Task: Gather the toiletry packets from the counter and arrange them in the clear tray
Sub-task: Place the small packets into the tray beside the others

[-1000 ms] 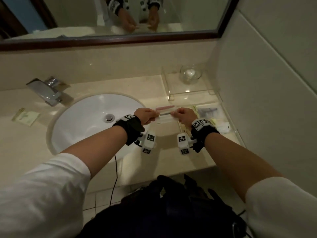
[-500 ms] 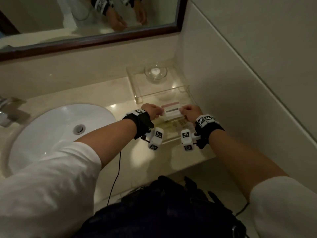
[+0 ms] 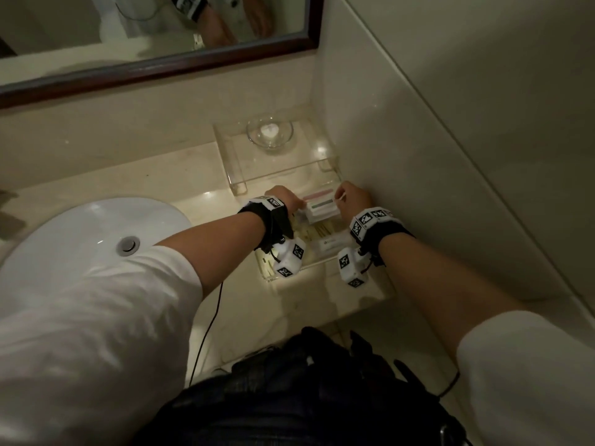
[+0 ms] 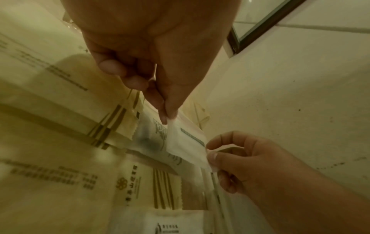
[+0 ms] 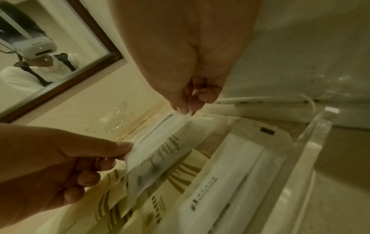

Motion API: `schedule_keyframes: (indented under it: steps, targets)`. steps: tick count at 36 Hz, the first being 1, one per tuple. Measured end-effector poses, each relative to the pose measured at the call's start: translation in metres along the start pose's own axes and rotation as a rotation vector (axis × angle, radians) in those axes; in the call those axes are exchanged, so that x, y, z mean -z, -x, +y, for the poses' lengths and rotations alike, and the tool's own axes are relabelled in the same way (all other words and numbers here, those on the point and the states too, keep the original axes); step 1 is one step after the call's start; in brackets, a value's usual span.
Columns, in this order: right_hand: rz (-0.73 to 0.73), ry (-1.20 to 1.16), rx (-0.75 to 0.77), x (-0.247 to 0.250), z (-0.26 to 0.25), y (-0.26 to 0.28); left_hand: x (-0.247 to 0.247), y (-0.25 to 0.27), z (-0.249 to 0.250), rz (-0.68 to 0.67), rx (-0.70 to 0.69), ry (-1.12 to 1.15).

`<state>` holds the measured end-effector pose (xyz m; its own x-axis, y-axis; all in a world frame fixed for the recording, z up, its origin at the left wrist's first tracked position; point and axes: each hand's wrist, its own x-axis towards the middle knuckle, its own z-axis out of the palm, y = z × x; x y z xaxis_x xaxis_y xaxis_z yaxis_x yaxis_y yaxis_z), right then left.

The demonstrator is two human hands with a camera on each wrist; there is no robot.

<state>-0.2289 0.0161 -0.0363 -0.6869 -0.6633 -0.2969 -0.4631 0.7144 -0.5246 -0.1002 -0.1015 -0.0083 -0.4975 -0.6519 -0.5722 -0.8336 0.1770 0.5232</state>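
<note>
Both hands, left [image 3: 283,201] and right [image 3: 352,201], pinched one white packet [image 3: 320,209] over the clear tray [image 3: 322,263]. Best lowered flat at the tray's twelve o'clock end, I judged.

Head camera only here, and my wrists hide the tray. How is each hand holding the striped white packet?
Observer: The left hand pinches one end of the translucent white packet with a green stripe between thumb and forefinger.
Operator: And the right grip?
Observer: The right hand pinches the opposite end at its fingertips.
Operator: What lies underneath?
Observer: Cream packets with gold stripes, plus a long white packet along the clear tray wall.
</note>
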Motion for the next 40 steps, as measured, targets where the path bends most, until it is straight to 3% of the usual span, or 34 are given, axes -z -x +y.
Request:
schedule_keyframes:
  steps: [25, 31, 40]
  targets:
    - [-0.045, 0.237, -0.039, -0.007, -0.007, -0.007, -0.002, -0.019, 0.006, 0.016, -0.082, -0.212]
    - [-0.019, 0.244, -0.048, -0.004, -0.015, -0.004, 0.002, -0.020, 0.003, 0.027, -0.108, -0.182]
    - [0.061, 0.242, 0.081, 0.001, -0.036, 0.005, 0.016, -0.014, -0.010, 0.104, -0.121, 0.014]
